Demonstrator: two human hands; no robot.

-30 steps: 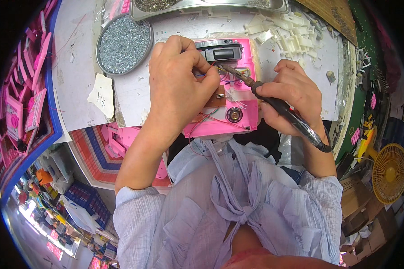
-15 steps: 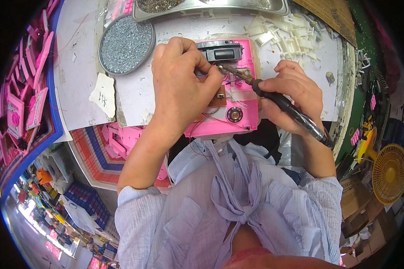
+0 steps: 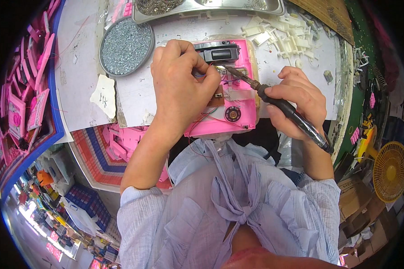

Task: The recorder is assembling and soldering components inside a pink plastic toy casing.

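Observation:
A pink plastic housing (image 3: 226,127) lies on the worktable in front of me. Set in it are a black part (image 3: 220,54) at the far end, a small brown circuit board (image 3: 217,99) and a round black speaker (image 3: 232,114), with thin wires between. My left hand (image 3: 184,85) rests over the housing's left side, thumb and forefinger pinching a thin wire (image 3: 201,75). In my right hand (image 3: 300,101) is a soldering iron (image 3: 283,105) with a black handle. Its tip points left and reaches in close to the left fingertips, over the housing.
A round dish of small screws (image 3: 126,47) stands at the far left, beside a torn white card (image 3: 104,96). White plastic parts (image 3: 285,36) are heaped at the far right below a metal tray (image 3: 211,12). Pink parts (image 3: 15,112) fill a blue-edged bin; a yellow fan (image 3: 389,172) stands right.
My right hand and the soldering iron have shifted very slightly; the tip sits a little further right of the left fingertips. The left hand keeps its pinch on the wire.

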